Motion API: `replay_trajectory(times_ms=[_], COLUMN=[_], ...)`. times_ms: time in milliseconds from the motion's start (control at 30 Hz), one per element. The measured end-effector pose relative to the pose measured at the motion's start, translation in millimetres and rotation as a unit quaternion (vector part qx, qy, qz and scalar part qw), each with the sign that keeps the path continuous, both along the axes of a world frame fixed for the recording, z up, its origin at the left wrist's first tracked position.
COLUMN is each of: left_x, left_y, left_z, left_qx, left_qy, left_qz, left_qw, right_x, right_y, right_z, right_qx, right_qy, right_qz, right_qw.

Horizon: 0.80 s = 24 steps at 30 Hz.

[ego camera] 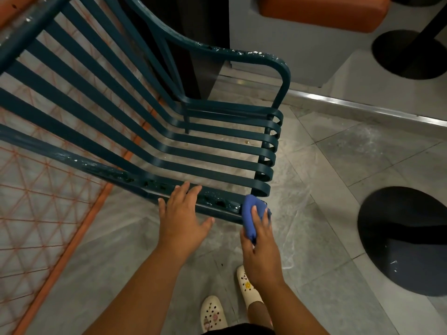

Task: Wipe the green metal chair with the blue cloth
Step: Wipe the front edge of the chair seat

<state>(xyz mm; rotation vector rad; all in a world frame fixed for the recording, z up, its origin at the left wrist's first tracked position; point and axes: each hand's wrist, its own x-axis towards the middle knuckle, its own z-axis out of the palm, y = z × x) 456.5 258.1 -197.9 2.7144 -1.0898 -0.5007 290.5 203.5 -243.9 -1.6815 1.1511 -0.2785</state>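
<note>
**Finger Position and Cloth Contact at the Near Armrest**

My left fingers (191, 189) are straight and spread, holding nothing; their tips rest on the top of the near armrest (135, 180) of the green metal chair (150, 146). The left hand (181, 218) lies flat over the rail, thumb spread toward my right.

My right fingers (254, 213) are curled over the blue cloth (251, 209), gripping it as a bunched wad. The right hand (261, 247) presses the cloth against the front end of the same armrest, where the rail bends down toward the front leg, just beside the curled ends of the seat slats (217, 155).

Chair condition and position:
- The chair stands directly in front of me, its seat to my right front and its slatted back rising to the upper left.
- The near armrest shows chipped, pitted paint between my two hands.
- The far armrest (242, 54) carries white flecks along its top.

Surroundings:
- The floor (338, 165) is grey tile with pale smears.
- An orange wire grid panel (43, 213) lies behind and beside the chair on my left.
- A black round table base (406, 240) sits on the floor to my right.
- My cream clogs (212, 313) show below my arms.
</note>
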Motion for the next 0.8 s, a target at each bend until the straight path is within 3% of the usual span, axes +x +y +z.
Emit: replay_trajectory(times_ms=[133, 333, 533, 700, 800], left_x=[-0.9, -0.7, 2.2, -3.0, -2.3], left_y=[5.0, 12.9, 16.9, 14.9, 14.9], left_z=[0.3, -2.5, -4.8, -6.8, -8.1], left_qx=[-0.026, -0.021, -0.022, -0.019, -0.022], left_qy=[0.003, 0.000, 0.000, 0.005, 0.009], left_qz=[0.026, 0.087, 0.114, 0.128, 0.135], left_qw=[0.999, 0.996, 0.993, 0.992, 0.990], right_x=[8.3, 8.2, 13.7, 23.4, 10.7], right_y=[-15.3, -6.5, -16.7, -9.3, -12.3], right_z=[3.0, 3.8, 7.0, 6.4, -0.5], right_qx=[0.042, -0.093, -0.017, -0.167, -0.206], right_qy=[0.021, 0.037, 0.056, 0.073, 0.095], right_qz=[-0.059, 0.093, 0.029, 0.166, 0.168], right_qw=[0.997, 0.991, 0.998, 0.969, 0.960])
